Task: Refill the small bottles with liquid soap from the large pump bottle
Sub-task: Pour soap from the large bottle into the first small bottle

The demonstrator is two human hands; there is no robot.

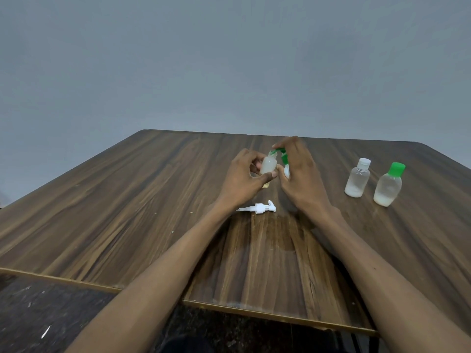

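My left hand (242, 174) grips a small translucent bottle (268, 165) with its neck uncapped, held just above the table. My right hand (299, 171) is closed around a white bottle with a green top (285, 159), which is mostly hidden behind the fingers. Its green end is tipped against the small bottle's mouth. A white pump head (260, 208) with its tube lies on the table just in front of my hands. To the right stand two small bottles with a little whitish liquid: one with a white cap (358, 178), one with a green cap (388, 186).
The wooden table (127, 200) reaches to a grey wall behind. Its near edge has a brass-coloured trim, with dark speckled floor below at the lower left. A shiny wet-looking patch lies on the table between my forearms.
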